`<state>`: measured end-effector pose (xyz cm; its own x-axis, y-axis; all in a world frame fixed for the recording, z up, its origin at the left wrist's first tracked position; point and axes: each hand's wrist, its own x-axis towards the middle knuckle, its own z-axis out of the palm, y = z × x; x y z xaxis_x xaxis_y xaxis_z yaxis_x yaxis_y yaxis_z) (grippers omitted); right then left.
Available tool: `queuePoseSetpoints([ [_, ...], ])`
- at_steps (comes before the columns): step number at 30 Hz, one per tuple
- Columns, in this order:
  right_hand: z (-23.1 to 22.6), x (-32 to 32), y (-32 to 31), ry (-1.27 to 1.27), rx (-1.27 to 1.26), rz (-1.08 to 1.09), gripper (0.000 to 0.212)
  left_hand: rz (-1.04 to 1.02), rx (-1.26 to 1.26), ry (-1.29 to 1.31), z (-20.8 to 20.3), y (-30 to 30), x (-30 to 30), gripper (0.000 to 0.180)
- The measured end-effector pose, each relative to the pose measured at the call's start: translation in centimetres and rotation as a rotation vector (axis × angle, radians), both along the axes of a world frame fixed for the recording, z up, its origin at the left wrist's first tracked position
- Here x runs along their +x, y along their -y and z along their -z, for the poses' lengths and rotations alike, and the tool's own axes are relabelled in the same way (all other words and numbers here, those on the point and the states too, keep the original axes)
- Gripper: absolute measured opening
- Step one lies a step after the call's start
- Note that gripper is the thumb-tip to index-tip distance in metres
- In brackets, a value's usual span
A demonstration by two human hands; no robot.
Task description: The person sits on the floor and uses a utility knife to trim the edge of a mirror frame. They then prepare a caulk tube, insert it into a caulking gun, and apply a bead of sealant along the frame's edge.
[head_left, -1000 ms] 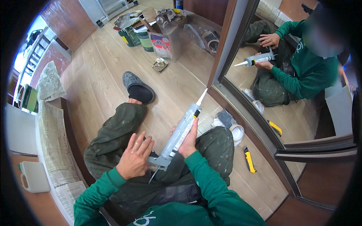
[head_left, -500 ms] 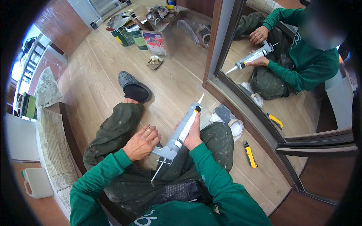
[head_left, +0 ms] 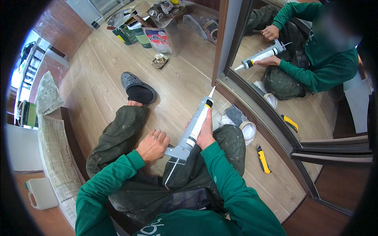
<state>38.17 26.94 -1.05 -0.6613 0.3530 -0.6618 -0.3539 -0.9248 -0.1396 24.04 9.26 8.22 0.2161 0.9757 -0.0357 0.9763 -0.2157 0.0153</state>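
A grey caulking gun [head_left: 182, 152] with a white sealant cartridge [head_left: 199, 126] in it lies slanted over my lap, its pale nozzle [head_left: 212, 91] pointing up and away. My left hand [head_left: 153, 145] is closed round the gun's handle, most of which the fingers hide. Under the cartridge barrel, my right hand [head_left: 206, 131] wraps round its right side and supports it. The bent plunger rod [head_left: 172, 173] sticks out of the gun's back end toward me. In the mirror [head_left: 271, 55], the same gun and both hands show from the front.
Right of my knee are a tape roll [head_left: 248, 131], a grey rag-like piece [head_left: 235, 116] and a yellow utility knife [head_left: 263, 159]. Paint cans [head_left: 141, 37] and a filled bin [head_left: 160, 40] stand ahead. Newspaper [head_left: 59, 145] covers a ledge at left, beside a white jug [head_left: 42, 193].
My left fingers, loose and partly raised before, have closed on the gun's handle. The gun has shifted slightly up and right, with my right hand still around it.
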Motion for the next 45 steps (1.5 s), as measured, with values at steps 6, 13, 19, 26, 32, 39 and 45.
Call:
queuePoseSetpoints([
  [6, 0.2, -0.1, -0.1, 0.065, -0.007, 0.014, 0.079, 0.0, -0.029, -0.004, -0.1, -0.5, 0.1, 0.015],
  [13, 1.2, -0.5, -0.3, 0.076, 0.0, 0.05, 0.079, 0.004, -0.062, -0.026, 0.0, -0.8, 0.0, 0.016],
  [19, 1.3, -0.4, -0.6, 0.087, -0.02, 0.04, 0.081, 0.016, -0.047, -0.033, 0.1, -1.2, -0.1, 0.016],
  [26, 1.1, -0.4, -0.7, 0.063, -0.024, 0.018, 0.084, 0.033, -0.055, -0.034, -0.2, -1.5, -0.1, 0.015],
  [32, 1.4, -0.4, -0.8, 0.064, -0.007, 0.026, 0.083, 0.041, -0.066, -0.057, -0.2, -1.8, -0.2, 0.015],
  [39, 1.7, -0.5, -0.9, 0.062, -0.01, 0.037, 0.081, 0.039, -0.065, -0.055, -0.3, -1.9, -0.2, 0.016],
  [45, 1.9, -0.5, -0.6, 0.043, 0.002, 0.044, 0.082, 0.043, -0.069, -0.066, -0.1, -2.0, -0.3, 0.015],
])
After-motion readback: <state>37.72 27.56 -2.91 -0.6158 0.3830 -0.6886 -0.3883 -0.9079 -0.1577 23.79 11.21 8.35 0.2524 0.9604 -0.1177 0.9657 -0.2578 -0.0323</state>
